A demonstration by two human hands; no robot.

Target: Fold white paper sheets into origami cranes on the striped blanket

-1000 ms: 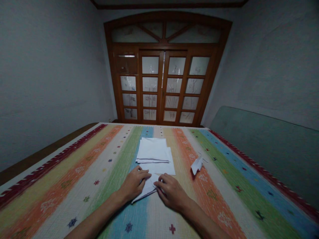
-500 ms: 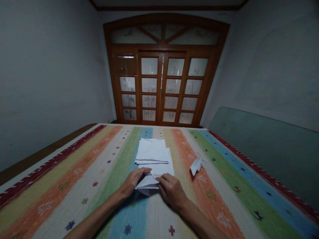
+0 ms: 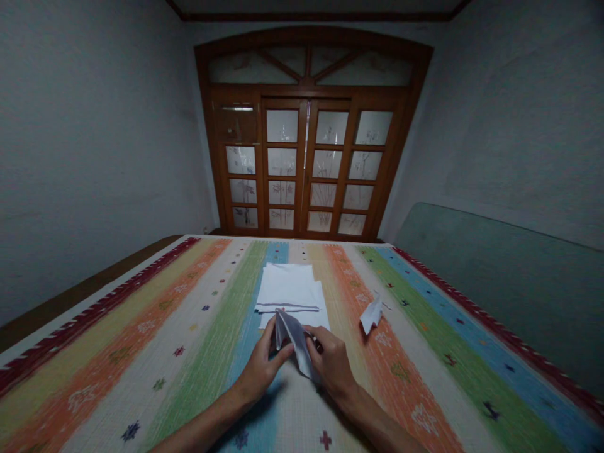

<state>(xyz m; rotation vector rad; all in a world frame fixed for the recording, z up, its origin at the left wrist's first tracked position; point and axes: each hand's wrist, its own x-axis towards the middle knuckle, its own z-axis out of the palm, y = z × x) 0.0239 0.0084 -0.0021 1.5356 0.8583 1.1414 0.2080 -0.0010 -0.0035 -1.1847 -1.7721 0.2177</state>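
The left hand (image 3: 264, 371) and right hand (image 3: 333, 365) grasp a folded paper (image 3: 296, 345) from either side, holding it tilted up over the striped bedspread (image 3: 141, 327), just in front of a paper stack (image 3: 287, 286). The paper looks light, thin and soft, and likely creases easily, so its folded edges offer the safest hold. A paper scrap (image 3: 372, 316) lies to the right.

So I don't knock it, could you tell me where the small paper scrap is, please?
In the head view, the scrap lies right of the paper stack and right hand.
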